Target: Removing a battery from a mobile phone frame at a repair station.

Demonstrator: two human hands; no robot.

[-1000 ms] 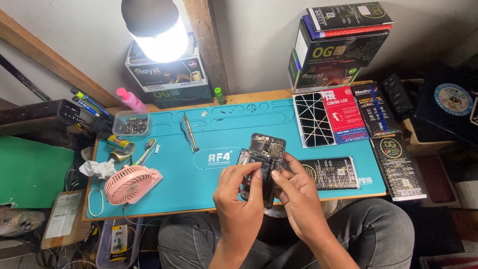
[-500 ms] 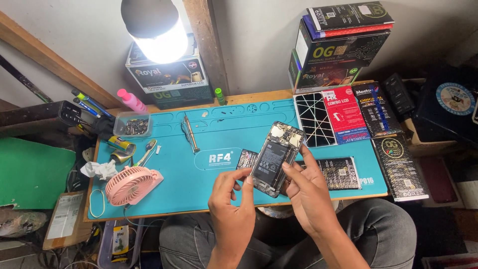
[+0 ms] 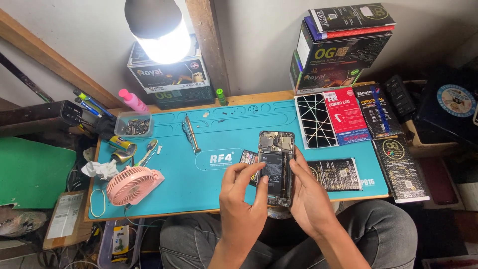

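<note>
Both hands — left hand [image 3: 242, 206], right hand [image 3: 309, 197] — flank opened phone [image 3: 275, 167], gripping it.

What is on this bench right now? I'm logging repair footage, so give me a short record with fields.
Setting: teal work mat on a wooden bench, lamp lit above
Left hand: fingers on the opened phone
Right hand: grips the phone's right edge
Phone: back cover off, battery and board exposed
Nearby: pink fan, tweezers, parts tray

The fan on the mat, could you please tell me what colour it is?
Pink; the fan shows best in the head view.
</note>
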